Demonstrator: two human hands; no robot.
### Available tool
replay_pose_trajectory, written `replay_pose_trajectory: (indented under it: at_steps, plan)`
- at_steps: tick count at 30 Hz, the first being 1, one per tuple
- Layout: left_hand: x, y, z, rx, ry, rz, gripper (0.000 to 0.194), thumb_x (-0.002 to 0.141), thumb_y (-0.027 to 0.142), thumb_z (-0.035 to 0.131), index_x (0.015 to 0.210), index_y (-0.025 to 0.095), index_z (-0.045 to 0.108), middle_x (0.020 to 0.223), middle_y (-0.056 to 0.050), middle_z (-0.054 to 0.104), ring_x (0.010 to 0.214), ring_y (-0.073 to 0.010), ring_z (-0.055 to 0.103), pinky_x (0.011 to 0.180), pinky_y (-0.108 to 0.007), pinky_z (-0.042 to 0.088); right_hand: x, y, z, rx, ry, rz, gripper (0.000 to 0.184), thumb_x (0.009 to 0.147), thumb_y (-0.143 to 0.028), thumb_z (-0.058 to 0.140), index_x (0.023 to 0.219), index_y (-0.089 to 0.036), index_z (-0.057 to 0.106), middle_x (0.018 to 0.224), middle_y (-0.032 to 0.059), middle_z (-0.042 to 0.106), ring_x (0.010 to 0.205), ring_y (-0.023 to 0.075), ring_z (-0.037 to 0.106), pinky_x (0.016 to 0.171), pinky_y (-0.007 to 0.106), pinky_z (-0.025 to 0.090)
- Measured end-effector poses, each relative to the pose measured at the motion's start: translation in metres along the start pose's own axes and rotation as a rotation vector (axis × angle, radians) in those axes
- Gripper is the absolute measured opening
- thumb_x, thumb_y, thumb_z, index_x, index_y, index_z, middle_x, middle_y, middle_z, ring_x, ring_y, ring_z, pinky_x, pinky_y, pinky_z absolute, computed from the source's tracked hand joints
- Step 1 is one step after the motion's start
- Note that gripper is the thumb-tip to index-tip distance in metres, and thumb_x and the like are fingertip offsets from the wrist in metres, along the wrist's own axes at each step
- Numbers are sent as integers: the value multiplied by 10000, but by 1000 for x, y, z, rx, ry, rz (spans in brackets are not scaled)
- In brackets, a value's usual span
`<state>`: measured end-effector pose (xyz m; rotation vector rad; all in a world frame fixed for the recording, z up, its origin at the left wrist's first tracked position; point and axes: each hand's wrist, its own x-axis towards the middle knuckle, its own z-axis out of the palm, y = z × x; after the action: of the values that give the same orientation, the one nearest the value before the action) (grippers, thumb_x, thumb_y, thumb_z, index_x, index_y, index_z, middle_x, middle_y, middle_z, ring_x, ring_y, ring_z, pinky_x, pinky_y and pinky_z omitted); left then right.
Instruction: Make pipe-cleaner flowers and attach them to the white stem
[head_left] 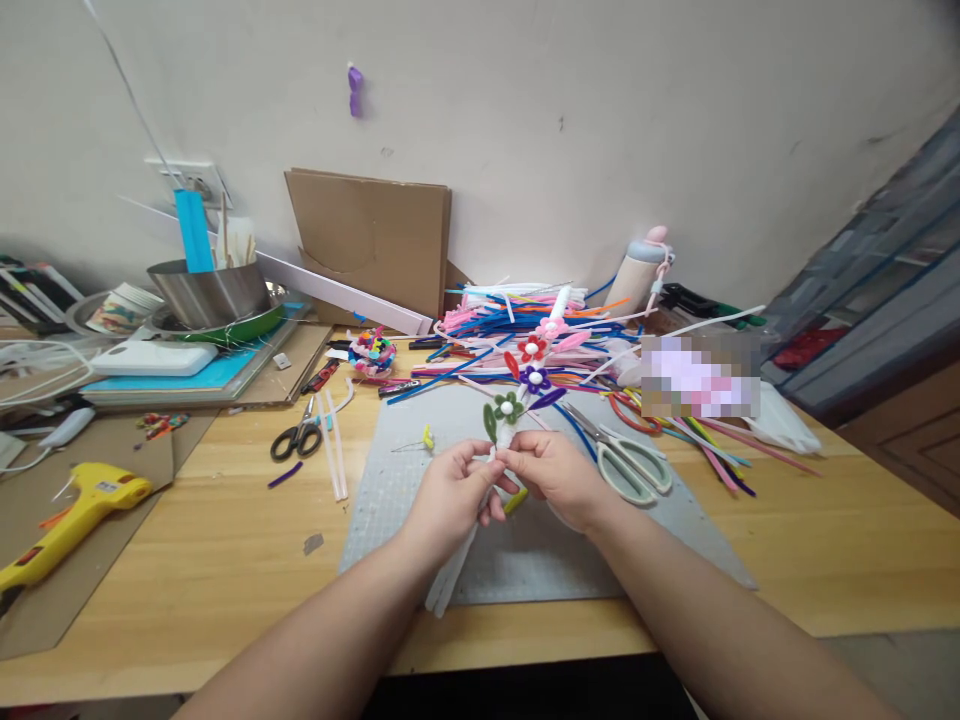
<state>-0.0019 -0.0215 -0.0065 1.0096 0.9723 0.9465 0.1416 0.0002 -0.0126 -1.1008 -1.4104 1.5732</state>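
Between my two hands is a white pipe-cleaner stem (445, 578) whose upper part carries pipe-cleaner flowers in pink, red, purple and green, each with a white centre. The green flower (508, 407) sits just above my fingers. My left hand (457, 495) is closed around the stem, its loose white ends trailing down toward the table's front edge. Thumb and fingers of my right hand (551, 470) pinch the same stem below the green flower. A yellow-green piece (515, 502) shows under the right fingers; whether it is attached is hidden.
A grey cutting mat (600, 560) lies beneath my hands. Green-handled scissors (634, 470) rest at right, black-handled scissors (297, 440) at left. Coloured pipe cleaners (480, 325) pile up behind. A yellow glue gun (82, 515) lies far left; a steel bowl (214, 295) stands back left.
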Motion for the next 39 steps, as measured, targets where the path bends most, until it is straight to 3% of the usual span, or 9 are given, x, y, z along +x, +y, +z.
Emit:
replay_pose_trajectory:
  at_steps: [4, 10, 17, 23, 28, 34, 39]
  plan:
    - [-1, -1, 0, -16, 36, 48, 350, 707, 386, 623, 896, 181, 411, 591, 6, 635, 369, -96, 527, 332, -172, 294, -2, -1, 0, 46, -31, -30, 345, 738, -450, 597, 596, -161, 475, 389, -98, 308, 361, 36, 204, 375, 203, 128]
    - [-4, -1, 3, 53, 27, 61, 293, 742, 369, 586, 823, 200, 362, 581, 14, 625, 388, -104, 545, 337, -167, 284, -1, 1, 1, 21, 34, 13, 323, 699, -429, 640, 602, -156, 497, 401, -85, 370, 358, 36, 238, 378, 206, 136]
    - [-7, -1, 6, 71, 28, 85, 288, 749, 362, 584, 857, 204, 369, 644, 17, 623, 426, -96, 547, 352, -173, 308, -1, 0, 2, 34, 65, 4, 274, 690, -392, 657, 629, -139, 572, 396, -87, 357, 366, 37, 255, 420, 208, 216]
    - [-6, 4, 3, -142, -24, 8, 282, 730, 321, 611, 873, 168, 422, 655, -23, 623, 466, -111, 553, 399, -197, 374, 0, 2, 0, 43, -1, -30, 281, 729, -388, 627, 650, -126, 569, 457, -56, 445, 374, 32, 325, 399, 194, 197]
    - [-8, 9, 0, -366, -107, -97, 264, 803, 396, 490, 887, 146, 484, 682, -85, 645, 514, -142, 581, 433, -215, 392, 0, 1, 0, 73, -49, -21, 278, 752, -385, 607, 702, -114, 575, 482, -43, 474, 362, 23, 323, 374, 184, 163]
    - [-5, 5, 2, -186, -64, -32, 290, 707, 300, 652, 860, 152, 455, 694, -65, 661, 472, -107, 566, 419, -193, 395, -1, 0, 2, 49, -41, -20, 305, 731, -413, 625, 680, -121, 556, 482, -52, 446, 354, 12, 276, 367, 186, 142]
    - [-1, 0, 0, -107, 7, 24, 300, 704, 297, 651, 846, 165, 422, 622, -36, 658, 424, -105, 566, 358, -163, 334, 0, 0, -1, 27, -46, -45, 305, 761, -409, 595, 649, -132, 530, 447, -76, 361, 371, 21, 229, 370, 192, 118]
